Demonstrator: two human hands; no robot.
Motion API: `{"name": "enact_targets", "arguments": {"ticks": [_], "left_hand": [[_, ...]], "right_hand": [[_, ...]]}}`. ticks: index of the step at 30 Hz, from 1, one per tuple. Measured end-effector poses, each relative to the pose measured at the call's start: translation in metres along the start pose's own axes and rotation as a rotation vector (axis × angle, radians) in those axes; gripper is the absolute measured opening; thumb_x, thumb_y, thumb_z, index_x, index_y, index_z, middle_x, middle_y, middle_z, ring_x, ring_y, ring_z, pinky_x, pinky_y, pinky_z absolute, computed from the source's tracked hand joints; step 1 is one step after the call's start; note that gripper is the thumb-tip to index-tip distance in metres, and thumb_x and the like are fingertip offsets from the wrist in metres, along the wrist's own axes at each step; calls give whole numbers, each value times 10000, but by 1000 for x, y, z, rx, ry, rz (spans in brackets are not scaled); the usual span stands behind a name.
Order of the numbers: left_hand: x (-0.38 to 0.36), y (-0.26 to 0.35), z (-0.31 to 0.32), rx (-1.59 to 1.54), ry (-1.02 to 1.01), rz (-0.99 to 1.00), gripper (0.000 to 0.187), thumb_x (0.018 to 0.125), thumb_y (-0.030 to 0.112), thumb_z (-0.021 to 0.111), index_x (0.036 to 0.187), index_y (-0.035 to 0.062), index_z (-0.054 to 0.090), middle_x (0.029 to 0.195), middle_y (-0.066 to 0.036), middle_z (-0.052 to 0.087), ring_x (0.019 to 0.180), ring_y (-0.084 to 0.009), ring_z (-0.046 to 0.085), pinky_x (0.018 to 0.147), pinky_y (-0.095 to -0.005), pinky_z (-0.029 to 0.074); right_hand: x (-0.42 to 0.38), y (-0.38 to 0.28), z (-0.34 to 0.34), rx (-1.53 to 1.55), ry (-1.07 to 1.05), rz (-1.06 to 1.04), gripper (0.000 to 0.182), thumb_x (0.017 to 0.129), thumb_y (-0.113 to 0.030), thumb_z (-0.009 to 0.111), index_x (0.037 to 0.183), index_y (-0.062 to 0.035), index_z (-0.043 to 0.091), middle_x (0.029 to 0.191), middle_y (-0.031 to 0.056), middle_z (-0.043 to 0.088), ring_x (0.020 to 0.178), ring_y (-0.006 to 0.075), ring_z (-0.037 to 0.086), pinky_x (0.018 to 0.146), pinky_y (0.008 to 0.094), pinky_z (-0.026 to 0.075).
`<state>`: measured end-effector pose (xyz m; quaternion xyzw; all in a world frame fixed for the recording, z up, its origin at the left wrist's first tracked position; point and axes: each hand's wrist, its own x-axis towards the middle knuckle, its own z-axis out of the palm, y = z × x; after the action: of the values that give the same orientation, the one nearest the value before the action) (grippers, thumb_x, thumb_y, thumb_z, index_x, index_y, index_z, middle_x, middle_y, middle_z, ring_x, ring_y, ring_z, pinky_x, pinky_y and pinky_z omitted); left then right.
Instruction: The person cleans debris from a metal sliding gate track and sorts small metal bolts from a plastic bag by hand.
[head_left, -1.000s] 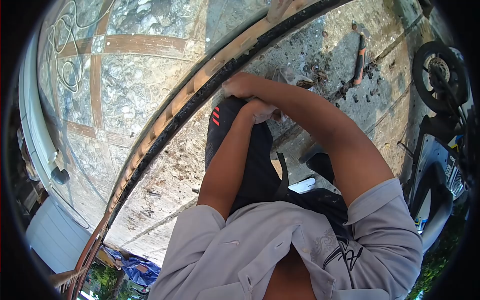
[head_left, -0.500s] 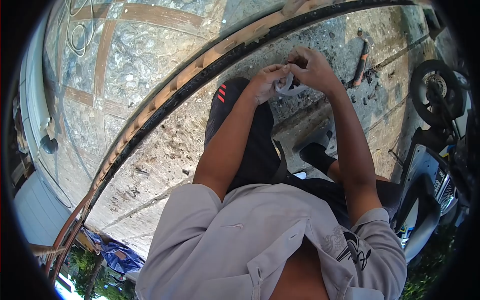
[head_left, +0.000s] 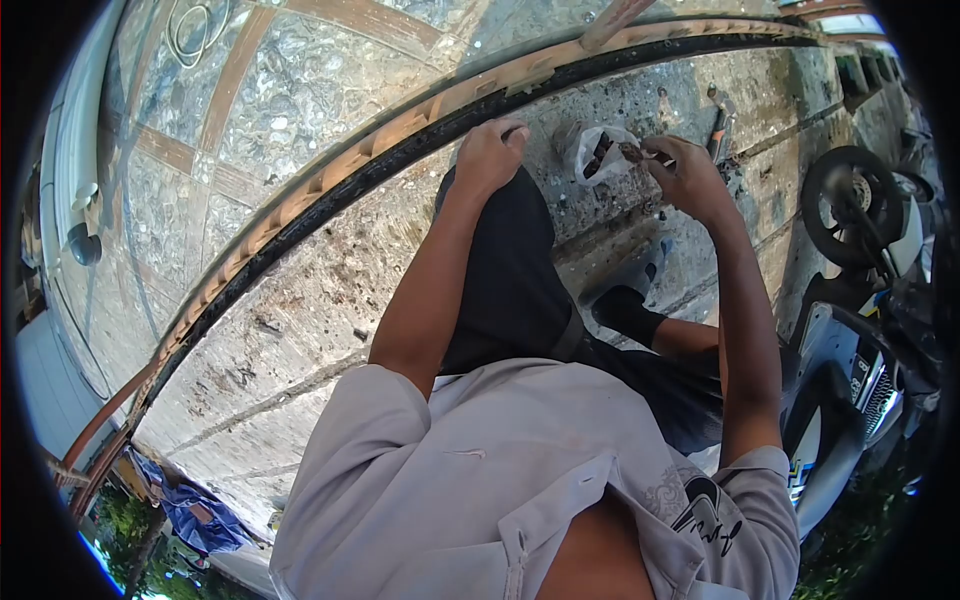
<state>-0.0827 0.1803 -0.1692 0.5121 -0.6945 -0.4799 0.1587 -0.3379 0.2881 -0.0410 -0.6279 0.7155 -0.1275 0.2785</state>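
At the bottom of the frame spread a pale grey short-sleeved shirt (head_left: 430, 480) with a black printed design, and above it dark trousers (head_left: 500, 270). The left hand (head_left: 488, 165), just above the left knee near upper centre, had its fingers curled; whether it gripped anything I could not tell. The right hand (head_left: 692, 180), right of upper centre, had thumb and fingers bent toward each other beside some small brown matter; whether they pinched it was unclear. Just left of those fingertips, a translucent white plastic bag (head_left: 590, 170) gaped on the stained grey concrete floor (head_left: 300, 330), dark brown pieces inside. Behind the right hand lay a hammer with an orange-and-black handle (head_left: 717, 132). A black-tyred motorcycle (head_left: 830, 350) occupied the right edge. Beyond the left hand, a tan-and-black rail (head_left: 340, 192) curved across toward the upper right, with patterned stone-look paving (head_left: 280, 110) at upper left.
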Motion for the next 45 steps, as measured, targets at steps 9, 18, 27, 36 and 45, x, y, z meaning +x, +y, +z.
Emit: {"name": "enact_targets", "arguments": {"ticks": [9, 18, 27, 36, 45], "left_hand": [[111, -143, 20, 364, -182, -247, 419, 956, 345, 407, 1137, 70, 665, 1187, -225, 627, 1137, -414, 571, 1003, -476, 420], [141, -159, 31, 516, -400, -289, 670, 979, 532, 229, 1495, 113, 311, 1544, -177, 289, 1440, -345, 247, 1155, -504, 221], [73, -130, 4, 195, -102, -245, 667, 965, 553, 359, 1022, -36, 667, 1058, -329, 618, 1081, -484, 559, 954, -493, 416], [3, -56, -33, -13, -104, -71, 439, 954, 392, 499, 996, -12, 665, 880, -210, 677, 887, -333, 667, 802, -412, 489], [-29, 19, -31, -19, 38, 137, 413, 928, 334, 571, 1148, -4, 656, 1042, -203, 690, 1026, -295, 661, 924, -355, 476]], "right_hand": [[-91, -34, -74, -152, 5, 148, 279, 838, -118, 689, 1079, 15, 646, 1056, 185, 660, 967, 345, 653, 842, 407, 508], [-89, -28, -80, -171, 7, 141, 320, 833, -126, 687, 1124, -3, 638, 1109, 178, 648, 1002, 375, 627, 862, 430, 499], [-92, -44, -94, -148, 64, 172, 314, 809, -120, 697, 1094, 3, 648, 1080, 181, 649, 996, 374, 620, 849, 427, 500], [-108, -101, -142, -102, 132, -20, 321, 765, -94, 735, 1064, -6, 656, 1036, 173, 663, 935, 383, 637, 819, 440, 511], [-51, 88, -6, 143, 309, 317, 293, 797, -125, 699, 1051, 20, 678, 952, 218, 685, 922, 324, 677, 812, 402, 514]]}}
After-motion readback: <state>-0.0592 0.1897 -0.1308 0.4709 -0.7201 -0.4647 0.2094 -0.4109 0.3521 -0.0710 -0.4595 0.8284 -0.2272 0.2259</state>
